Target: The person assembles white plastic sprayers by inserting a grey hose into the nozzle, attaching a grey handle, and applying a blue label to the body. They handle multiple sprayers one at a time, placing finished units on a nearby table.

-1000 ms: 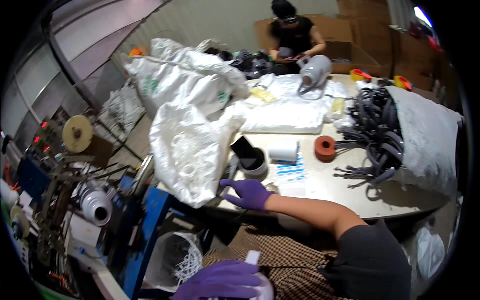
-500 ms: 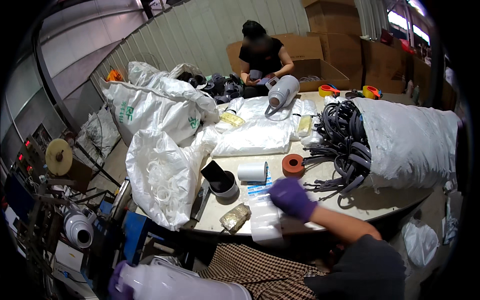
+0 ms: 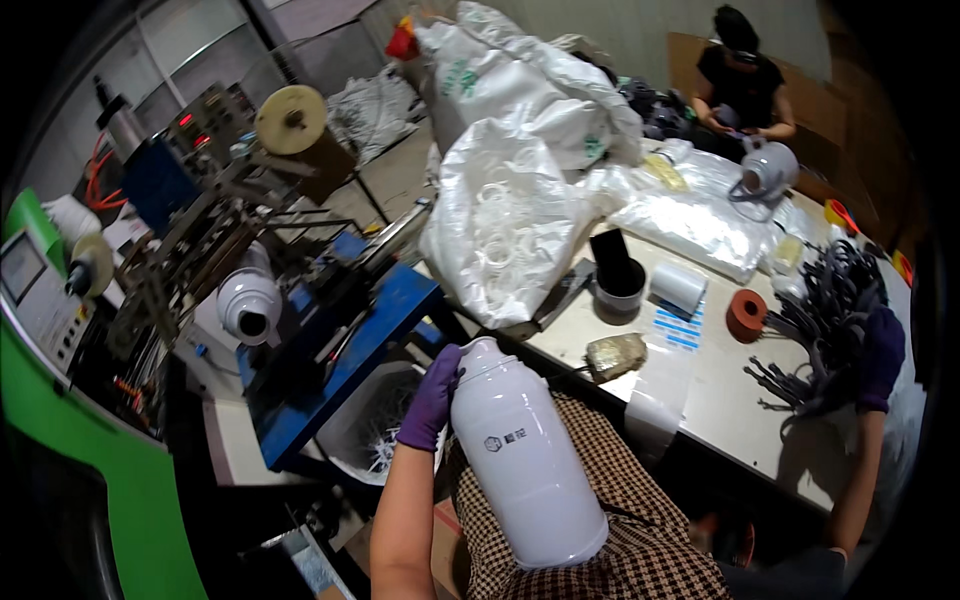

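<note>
My left hand [image 3: 430, 402], in a purple glove, is closed round the neck end of a glossy pale thermos jug [image 3: 528, 465]. The jug leans across my lap on a checked apron [image 3: 640, 535], its neck pointing away from me. Far to the right, my purple-gloved right hand [image 3: 882, 362] is at the edge of a heap of dark grey plastic straps [image 3: 830, 310]; its fingers cannot be made out. On the table nearby stand a white label roll [image 3: 679, 288] with its strip hanging over the edge and a reddish-brown tape roll [image 3: 746, 315].
A dark cup [image 3: 618, 295] holds a black slab. Beside it lies a taped yellowish lump [image 3: 615, 357]. A white sack of clear rings [image 3: 505, 215] stands at the table's left. Machinery holding another jug [image 3: 248, 305] is further left. A person [image 3: 742, 80] sits across the table.
The view has swung left and down. My right hand has left the label strip for the strap heap. The jug at my left has come up into view with its neck pointing away.
</note>
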`<state>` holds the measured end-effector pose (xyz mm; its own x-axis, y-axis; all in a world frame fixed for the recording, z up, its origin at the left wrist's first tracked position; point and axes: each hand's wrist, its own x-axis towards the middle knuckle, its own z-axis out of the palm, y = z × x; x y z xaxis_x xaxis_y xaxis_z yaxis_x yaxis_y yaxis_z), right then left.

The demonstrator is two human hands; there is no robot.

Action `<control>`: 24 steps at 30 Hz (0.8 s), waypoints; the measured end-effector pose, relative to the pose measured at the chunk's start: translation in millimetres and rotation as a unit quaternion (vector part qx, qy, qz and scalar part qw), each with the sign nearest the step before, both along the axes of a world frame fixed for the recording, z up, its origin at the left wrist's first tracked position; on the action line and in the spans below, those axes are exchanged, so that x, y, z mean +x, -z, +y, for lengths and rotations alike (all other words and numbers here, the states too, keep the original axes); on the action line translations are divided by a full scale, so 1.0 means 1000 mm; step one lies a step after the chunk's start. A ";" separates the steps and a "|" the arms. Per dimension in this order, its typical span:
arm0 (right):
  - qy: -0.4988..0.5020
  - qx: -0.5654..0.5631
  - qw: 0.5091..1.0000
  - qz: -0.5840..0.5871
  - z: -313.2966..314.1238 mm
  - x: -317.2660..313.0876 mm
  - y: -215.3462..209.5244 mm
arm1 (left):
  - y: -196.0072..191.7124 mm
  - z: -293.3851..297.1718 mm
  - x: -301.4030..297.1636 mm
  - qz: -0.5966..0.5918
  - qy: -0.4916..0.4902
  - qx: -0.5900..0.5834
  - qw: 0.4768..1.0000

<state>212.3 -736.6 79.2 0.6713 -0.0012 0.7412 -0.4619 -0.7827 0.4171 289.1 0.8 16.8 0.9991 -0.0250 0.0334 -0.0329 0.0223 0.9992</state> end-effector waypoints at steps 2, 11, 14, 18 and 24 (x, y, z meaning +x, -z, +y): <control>-0.064 -0.028 0.996 -0.048 0.010 0.015 -0.029 | -0.006 0.002 -0.007 -0.004 0.010 -0.041 0.999; -0.514 0.107 0.851 -0.010 0.192 0.086 -0.153 | -0.017 0.011 -0.046 -0.089 0.004 -0.070 0.994; -0.693 0.314 0.634 0.138 0.283 0.086 -0.186 | -0.027 -0.031 -0.014 -0.071 0.148 -0.217 0.962; -0.800 0.349 0.431 0.229 0.452 0.140 -0.155 | -0.081 -0.049 -0.056 -0.140 0.155 -0.281 0.937; -0.763 0.414 0.379 0.321 0.544 0.161 -0.107 | -0.086 -0.033 -0.076 -0.202 0.075 -0.253 0.943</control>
<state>373.7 -192.9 185.7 0.4003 0.6983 0.5934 0.7805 0.0795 -0.6200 212.8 -32.6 102.4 0.8885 -0.0433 0.4568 -0.3679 0.5277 0.7656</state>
